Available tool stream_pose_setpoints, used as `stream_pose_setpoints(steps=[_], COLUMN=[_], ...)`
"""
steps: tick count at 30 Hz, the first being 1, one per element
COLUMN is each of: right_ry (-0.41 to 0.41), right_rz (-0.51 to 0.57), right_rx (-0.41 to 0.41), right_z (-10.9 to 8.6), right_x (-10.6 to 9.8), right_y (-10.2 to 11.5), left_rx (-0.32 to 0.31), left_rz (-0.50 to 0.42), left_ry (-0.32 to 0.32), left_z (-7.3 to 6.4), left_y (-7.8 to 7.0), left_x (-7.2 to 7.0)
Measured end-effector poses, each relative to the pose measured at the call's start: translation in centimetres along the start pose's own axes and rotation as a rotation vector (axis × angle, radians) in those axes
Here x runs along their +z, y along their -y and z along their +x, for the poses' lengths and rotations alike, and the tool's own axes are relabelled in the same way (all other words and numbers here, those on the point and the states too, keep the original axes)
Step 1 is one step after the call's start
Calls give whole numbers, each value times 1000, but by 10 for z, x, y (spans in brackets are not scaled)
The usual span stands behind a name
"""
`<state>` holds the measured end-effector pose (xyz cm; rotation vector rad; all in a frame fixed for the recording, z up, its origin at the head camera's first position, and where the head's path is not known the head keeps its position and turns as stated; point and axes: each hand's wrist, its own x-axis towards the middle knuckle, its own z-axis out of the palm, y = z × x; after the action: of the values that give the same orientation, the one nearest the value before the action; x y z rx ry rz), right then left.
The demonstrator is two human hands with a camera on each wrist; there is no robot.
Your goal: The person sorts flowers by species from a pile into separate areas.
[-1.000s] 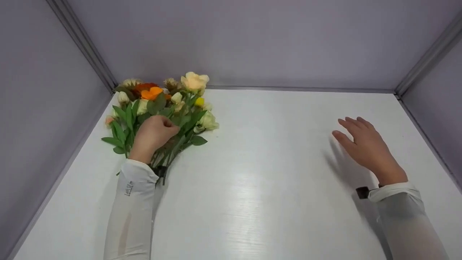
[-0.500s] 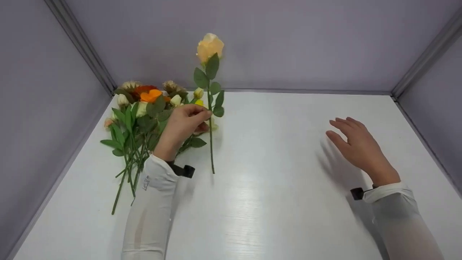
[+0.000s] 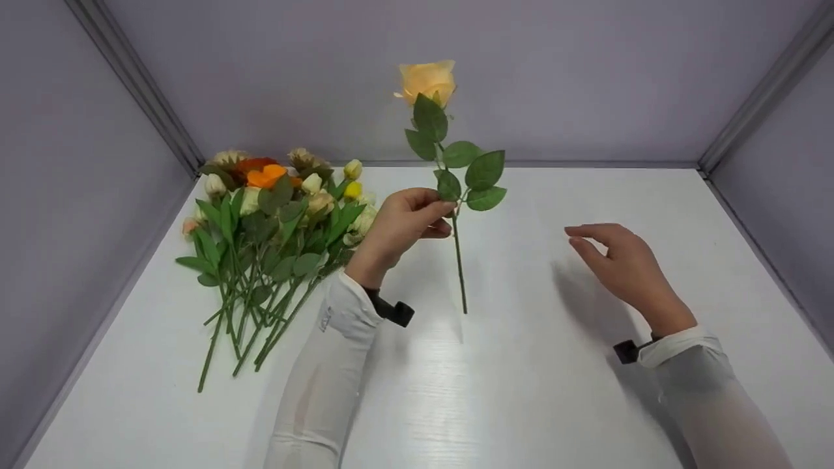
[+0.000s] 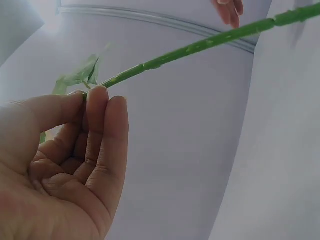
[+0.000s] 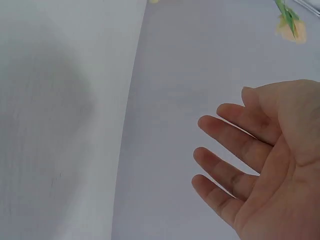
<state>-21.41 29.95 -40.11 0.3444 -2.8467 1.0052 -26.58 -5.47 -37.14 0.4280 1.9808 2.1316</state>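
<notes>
A peach-yellow rose (image 3: pixel 427 82) with green leaves stands nearly upright over the middle of the table. My left hand (image 3: pixel 407 225) pinches its stem just below the leaves, between thumb and fingertips. In the left wrist view the bare green stem (image 4: pixel 200 46) runs out from that pinch toward the upper right. Off to the right, my right hand (image 3: pixel 616 260) hovers above the table with nothing in it. Its fingers are spread and gently bent in the right wrist view, where the rose bloom (image 5: pixel 291 31) shows at the top right.
A pile of cut flowers (image 3: pixel 267 221) in orange, cream and yellow lies at the table's left, stems pointing toward me. The white table (image 3: pixel 521 391) is bounded by grey panels (image 3: pixel 554 78) at the back and both sides.
My left hand has drawn the rose out of the pile, lifted it and carried it right. My right hand has shifted slightly left, its fingers drawing closer to the thumb in the head view.
</notes>
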Motion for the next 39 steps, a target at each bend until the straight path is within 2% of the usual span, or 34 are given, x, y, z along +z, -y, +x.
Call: stream_pose_setpoints(steps=[6,11,14,17,25,32,35,39], right_ry=[39,163,231,253,167,109,86,37], right_rz=[194,371,406,425,467,500,472,386], right_rx=[13,54,67,74,114,108,104,119], right_z=[1,-1,-4,-8,-10,-9,-6,0], right_x=[28,55,64,66,63,59,53,40], right_y=[23,40,47,52,56,57,54,40], left_rx=[5,1,10,27,53,74,90,103], left_rz=[31,42,31,22,15,52,128,308], left_ry=[45,26,13,17,45,57,78,107], left_z=[7,8,6,4,1,-3,-4,-7], left_y=[8,18,21,22,24,21,20,18], left_x=[28,39,44,49,63,65,64,64])
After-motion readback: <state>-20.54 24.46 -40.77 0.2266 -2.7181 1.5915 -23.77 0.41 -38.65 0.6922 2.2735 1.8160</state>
